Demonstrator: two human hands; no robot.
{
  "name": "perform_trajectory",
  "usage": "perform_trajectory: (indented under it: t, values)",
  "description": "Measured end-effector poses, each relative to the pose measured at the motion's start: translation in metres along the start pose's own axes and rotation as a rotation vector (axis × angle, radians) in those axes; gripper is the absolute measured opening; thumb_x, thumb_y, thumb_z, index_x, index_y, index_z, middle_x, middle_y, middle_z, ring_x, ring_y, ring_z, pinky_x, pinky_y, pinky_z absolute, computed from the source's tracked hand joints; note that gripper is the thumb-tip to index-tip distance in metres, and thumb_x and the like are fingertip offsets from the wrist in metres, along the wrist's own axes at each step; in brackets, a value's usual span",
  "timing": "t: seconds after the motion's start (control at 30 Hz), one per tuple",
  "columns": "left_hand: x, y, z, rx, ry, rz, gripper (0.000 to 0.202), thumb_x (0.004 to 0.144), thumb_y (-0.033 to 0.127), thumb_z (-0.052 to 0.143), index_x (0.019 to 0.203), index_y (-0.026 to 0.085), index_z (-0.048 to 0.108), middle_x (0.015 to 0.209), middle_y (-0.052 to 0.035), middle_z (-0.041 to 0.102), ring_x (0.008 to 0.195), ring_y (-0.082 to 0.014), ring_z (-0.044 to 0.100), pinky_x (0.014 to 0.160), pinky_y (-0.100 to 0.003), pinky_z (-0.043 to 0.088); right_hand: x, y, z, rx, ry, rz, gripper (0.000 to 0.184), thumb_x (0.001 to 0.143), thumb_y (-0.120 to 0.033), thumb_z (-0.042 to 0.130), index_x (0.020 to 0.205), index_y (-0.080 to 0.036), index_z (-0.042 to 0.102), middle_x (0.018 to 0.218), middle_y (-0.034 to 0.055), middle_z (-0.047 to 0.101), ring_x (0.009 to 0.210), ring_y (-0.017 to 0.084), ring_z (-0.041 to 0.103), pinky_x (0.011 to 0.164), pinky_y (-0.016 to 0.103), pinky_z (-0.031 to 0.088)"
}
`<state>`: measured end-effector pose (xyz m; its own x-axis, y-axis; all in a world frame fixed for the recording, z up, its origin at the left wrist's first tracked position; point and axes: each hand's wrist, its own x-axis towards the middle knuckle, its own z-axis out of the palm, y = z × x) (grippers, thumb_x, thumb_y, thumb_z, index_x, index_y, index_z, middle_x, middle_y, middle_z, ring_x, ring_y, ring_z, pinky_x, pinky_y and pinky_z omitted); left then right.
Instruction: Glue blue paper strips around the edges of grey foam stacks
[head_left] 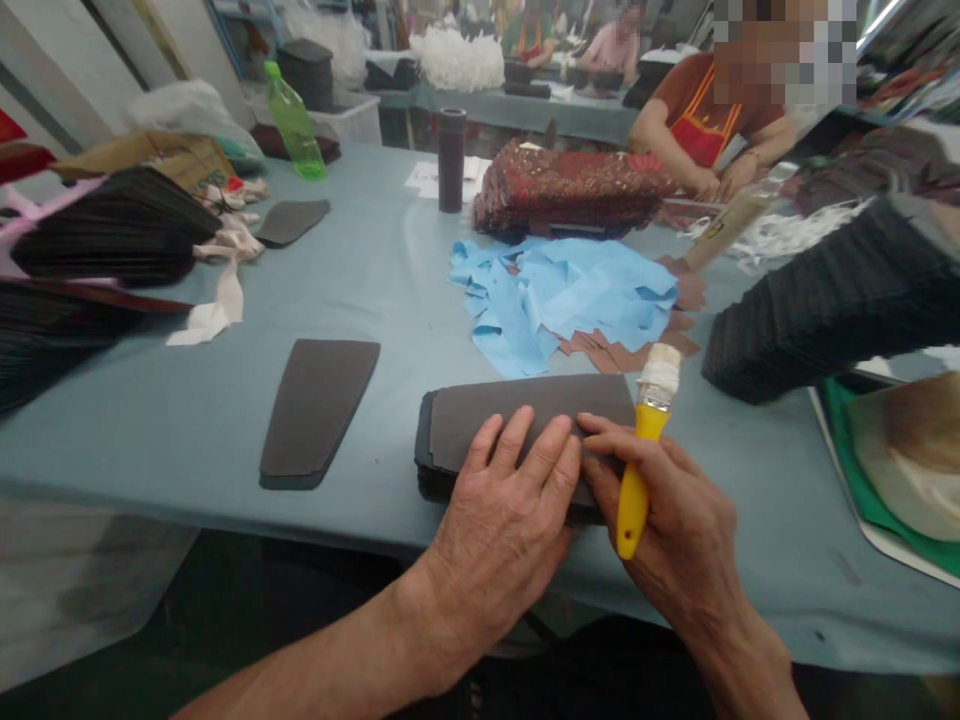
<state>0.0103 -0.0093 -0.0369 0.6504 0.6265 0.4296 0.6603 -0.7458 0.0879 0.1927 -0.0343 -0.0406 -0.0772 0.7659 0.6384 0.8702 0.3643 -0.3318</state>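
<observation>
A stack of dark grey tapered pieces lies near the table's front edge. Flat on its top piece rests my left hand, fingers stretched out. My right hand grips a paintbrush with a yellow handle and pale bristles pointing up and away. Its fingertips touch the stack's top near the right end, close to my left fingers. To the left, a smaller pile of the same tapered pieces lies apart on the table. My right palm hides part of the brush handle's surroundings.
Light blue scraps lie beyond the stack, before a dark red bundle. A tall stack of dark pieces leans at right, near a tray with a bowl. A green bottle stands far left. Opposite, a person in a red apron works.
</observation>
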Motion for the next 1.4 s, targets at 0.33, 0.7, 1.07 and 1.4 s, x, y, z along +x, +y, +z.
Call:
perform_trajectory:
  t: [0.33, 0.7, 1.07, 1.4]
  values:
    - [0.004, -0.002, 0.001, -0.034, 0.068, -0.013, 0.045, 0.097, 0.024, 0.064, 0.140, 0.013, 0.068, 0.152, -0.0073, 0.067, 0.136, -0.0381, 0.064, 0.112, -0.056, 0.054, 0.000, 0.008, -0.023, 0.573, 0.297, 0.366, 0.031, 0.111, -0.049, 0.048, 0.124, -0.025, 0.064, 0.094, 0.0030, 0.082, 0.070, 0.017, 0.072, 0.066, 0.032, 0.059]
    - [0.004, -0.003, -0.001, -0.049, 0.041, 0.000, 0.042, 0.100, 0.024, 0.062, 0.140, 0.012, 0.065, 0.153, -0.0085, 0.067, 0.136, -0.0383, 0.062, 0.115, -0.055, 0.043, 0.012, 0.040, -0.045, 0.850, 0.587, 0.685, 0.043, 0.094, -0.062, 0.067, 0.083, -0.021, 0.072, 0.044, -0.0072, 0.049, 0.037, 0.010, 0.042, 0.039, 0.022, 0.036]
    - [0.005, -0.004, 0.000, 0.020, 0.099, 0.048, 0.038, 0.102, 0.020, 0.057, 0.138, 0.010, 0.064, 0.147, -0.0121, 0.070, 0.134, -0.0381, 0.060, 0.114, -0.051, 0.039, 0.025, 0.045, -0.038, 0.875, 0.596, 0.867, 0.048, 0.076, -0.065, 0.085, 0.073, -0.021, 0.068, 0.040, -0.0109, 0.041, 0.035, 0.006, 0.035, 0.039, 0.018, 0.035]
    - [0.006, -0.006, 0.002, 0.026, 0.092, 0.074, 0.038, 0.105, 0.025, 0.056, 0.139, 0.009, 0.063, 0.147, -0.0143, 0.070, 0.134, -0.0384, 0.059, 0.114, -0.051, 0.040, 0.026, 0.051, -0.036, 0.881, 0.562, 0.839, 0.046, 0.078, -0.064, 0.085, 0.075, -0.021, 0.068, 0.041, -0.0115, 0.039, 0.036, 0.006, 0.036, 0.039, 0.018, 0.034]
